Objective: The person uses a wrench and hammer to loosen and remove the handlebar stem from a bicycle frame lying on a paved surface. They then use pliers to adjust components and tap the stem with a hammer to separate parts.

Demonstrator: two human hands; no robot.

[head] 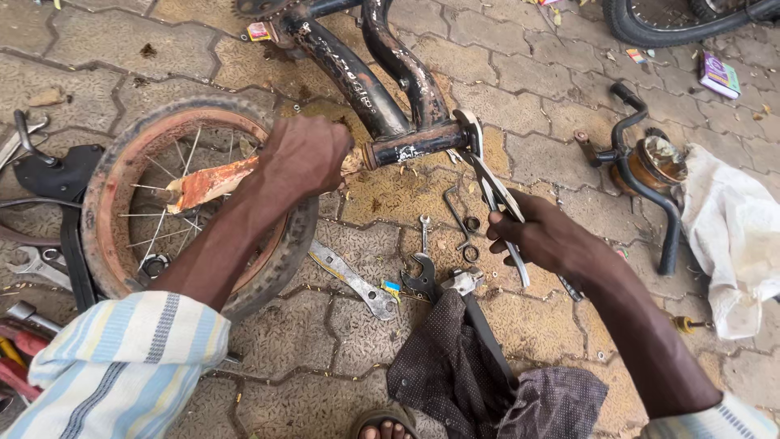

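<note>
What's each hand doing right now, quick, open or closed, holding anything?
Left hand: closed, gripping the end of the black bicycle frame.
Right hand: closed on a metal wrench set at the frame's end.

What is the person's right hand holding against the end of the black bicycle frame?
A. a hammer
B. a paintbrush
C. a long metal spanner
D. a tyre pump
C: the right hand grips a long metal spanner whose head sits at the end of the black bicycle frame, while the left hand steadies the frame's other side.

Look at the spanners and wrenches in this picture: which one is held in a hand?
The flat spanner gripped by the right hand, set against the black bicycle frame. The others lie loose on the paving.
</note>
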